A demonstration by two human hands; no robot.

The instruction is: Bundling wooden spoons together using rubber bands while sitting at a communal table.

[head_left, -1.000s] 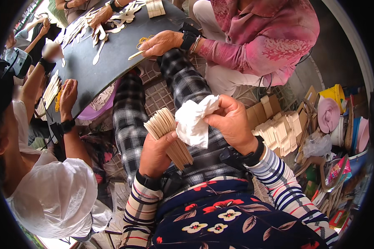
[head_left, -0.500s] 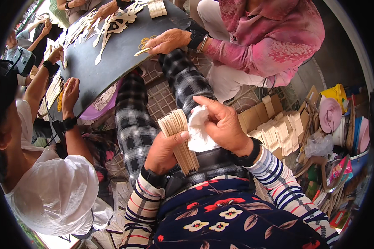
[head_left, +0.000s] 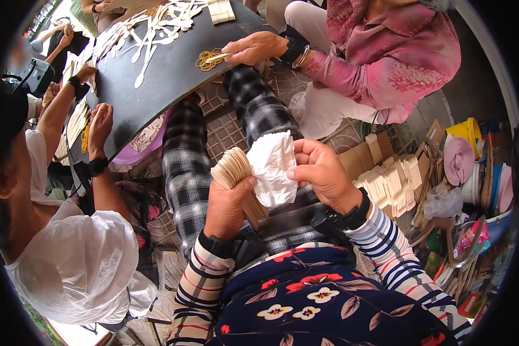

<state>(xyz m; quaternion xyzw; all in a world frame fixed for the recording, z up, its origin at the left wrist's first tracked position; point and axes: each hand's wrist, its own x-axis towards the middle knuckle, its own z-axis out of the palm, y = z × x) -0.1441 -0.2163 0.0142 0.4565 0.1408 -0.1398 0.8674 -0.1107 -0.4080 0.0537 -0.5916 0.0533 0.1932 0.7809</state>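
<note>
My left hand [head_left: 224,209] is wrapped round a thick stack of pale wooden spoons [head_left: 232,168], their rounded ends fanned a little at the top and their handles slanting down toward my lap. Beside it my right hand [head_left: 324,177] pinches the right edge of a wrinkled white cloth [head_left: 273,173] between thumb and fingers. The cloth hangs spread between both hands, over my checked trousers, and its left edge meets the stack near my left thumb. Whether my left thumb also grips the cloth I cannot tell.
Loose wooden spoons [head_left: 147,60] lie on the dark table [head_left: 176,75] ahead. A co-worker's hand [head_left: 254,48] holds a wooden piece near yellow rubber bands [head_left: 209,60]. Bundled wooden pieces [head_left: 391,183] lie at the right, by a yellow bucket [head_left: 466,134]. Another person [head_left: 81,265] sits at my left.
The cloth, bunched up before, is now opened out flatter, with my right hand moved to its right edge. The stack has tilted, showing its rounded ends. The co-worker's hand at the table moved right.
</note>
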